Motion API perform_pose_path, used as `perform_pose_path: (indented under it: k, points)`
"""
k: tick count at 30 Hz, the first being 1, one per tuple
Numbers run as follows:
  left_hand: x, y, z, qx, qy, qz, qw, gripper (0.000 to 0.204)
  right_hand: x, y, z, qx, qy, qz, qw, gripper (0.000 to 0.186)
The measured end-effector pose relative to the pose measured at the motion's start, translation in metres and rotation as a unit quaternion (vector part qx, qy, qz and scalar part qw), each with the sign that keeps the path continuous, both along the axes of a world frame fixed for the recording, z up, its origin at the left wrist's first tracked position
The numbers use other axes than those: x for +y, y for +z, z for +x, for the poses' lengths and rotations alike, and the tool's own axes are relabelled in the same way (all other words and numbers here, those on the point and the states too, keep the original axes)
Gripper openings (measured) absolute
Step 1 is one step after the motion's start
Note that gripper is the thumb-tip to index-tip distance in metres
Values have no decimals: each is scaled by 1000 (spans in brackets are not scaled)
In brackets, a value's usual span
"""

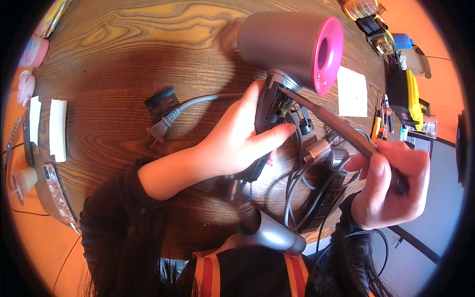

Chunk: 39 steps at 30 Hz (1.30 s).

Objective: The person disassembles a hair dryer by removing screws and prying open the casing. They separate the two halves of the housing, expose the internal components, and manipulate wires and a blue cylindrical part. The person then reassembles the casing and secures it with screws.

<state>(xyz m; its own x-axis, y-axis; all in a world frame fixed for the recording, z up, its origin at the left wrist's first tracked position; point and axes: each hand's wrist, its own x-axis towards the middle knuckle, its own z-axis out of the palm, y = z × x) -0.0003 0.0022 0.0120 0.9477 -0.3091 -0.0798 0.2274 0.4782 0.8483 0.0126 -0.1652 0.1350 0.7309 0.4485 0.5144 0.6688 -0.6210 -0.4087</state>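
Currently, head view, item by item. Hair dryer (292,42): grey body w/ pink ring, upper centre of frame, handle casing open, innards exposed. Left hand (237,138): centre, closed round the open handle, thumb across the front. Right hand (391,183): lower right, fist shut on screwdriver (331,121), tip at the handle's top joint. Step, as judged: disassembly at the handle, screw or clip work. Next move calls for steady tip seating and a firm left-hand hold. Grey cable w/ plug (159,129): on desk (123,59), centre left.
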Motion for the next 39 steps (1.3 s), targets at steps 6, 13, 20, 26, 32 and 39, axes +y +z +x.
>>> perform_pose_path:
  k: [6,13,20,26,32,39]
  points:
    - [-4,-5,1,-30,75,128,988,42,7,17,6,201,-110,-46,972,14]
    - [-8,-4,0,-78,138,231,960,37,4,43,44,449,-113,-101,881,22]
    - [-7,-1,-1,-41,125,203,970,37,7,34,51,331,65,-257,906,17]
    - [-8,-4,-2,-36,131,208,969,37,12,41,64,-36,236,-473,848,21]
    - [-10,-5,-1,-14,147,192,970,39,27,44,65,-91,288,-496,814,24]
    - [-11,-6,0,-71,170,248,951,40,34,42,59,521,-21,-187,832,25]
